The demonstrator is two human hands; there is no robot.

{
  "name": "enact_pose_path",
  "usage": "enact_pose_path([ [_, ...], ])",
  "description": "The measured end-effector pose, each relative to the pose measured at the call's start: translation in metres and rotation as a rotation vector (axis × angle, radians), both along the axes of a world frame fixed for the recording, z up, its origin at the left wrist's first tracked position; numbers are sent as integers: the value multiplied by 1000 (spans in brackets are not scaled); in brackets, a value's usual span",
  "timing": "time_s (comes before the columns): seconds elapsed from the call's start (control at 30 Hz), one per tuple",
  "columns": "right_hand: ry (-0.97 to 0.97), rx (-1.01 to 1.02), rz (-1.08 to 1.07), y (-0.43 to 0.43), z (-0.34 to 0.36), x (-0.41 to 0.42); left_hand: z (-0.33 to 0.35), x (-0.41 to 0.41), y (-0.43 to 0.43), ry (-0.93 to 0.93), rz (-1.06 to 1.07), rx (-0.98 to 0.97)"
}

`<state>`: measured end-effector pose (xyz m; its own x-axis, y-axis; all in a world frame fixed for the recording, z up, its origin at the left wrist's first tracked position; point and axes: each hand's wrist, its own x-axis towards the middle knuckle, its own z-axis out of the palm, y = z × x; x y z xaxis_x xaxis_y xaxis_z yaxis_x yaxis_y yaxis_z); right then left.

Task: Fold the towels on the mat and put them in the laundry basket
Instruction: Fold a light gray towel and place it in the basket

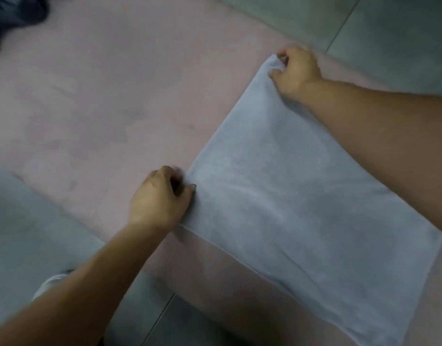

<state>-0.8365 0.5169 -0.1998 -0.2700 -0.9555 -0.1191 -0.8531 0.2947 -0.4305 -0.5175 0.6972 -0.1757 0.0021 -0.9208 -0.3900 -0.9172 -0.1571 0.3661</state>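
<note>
White towel (302, 196) spread flat on the pink mat (102, 108), out at four o'clock. Left hand (160, 198) at seven o'clock, grip pinched tight on the near corner. Right hand (296, 71) at one o'clock, grip bunching the far corner. Dark cloth (12, 18) sits at eleven o'clock.

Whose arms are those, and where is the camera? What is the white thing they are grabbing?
The camera sits on a person's head and looks down, so you see that person's own two arms. The left hand and the right hand each pinch a corner of a pale towel. The towel lies spread on a pink mat, and the mat lies on a grey tiled floor. A dark thing shows at the top left, too blurred to name.
</note>
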Motion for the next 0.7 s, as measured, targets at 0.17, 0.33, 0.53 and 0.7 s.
enact_pose_path([
  [0.17,-31,123,0,-31,10,5,-1,18,10,162,73,123],
  [0.33,-200,98,-22,-39,23,5,1,30,18,407,213,145],
  [0.53,-361,28,-104,-47,34,-1,0,32,24,555,455,89],
  [0.7,-566,-43,-204,-69,50,9,-6,43,-6,519,602,-47],
])
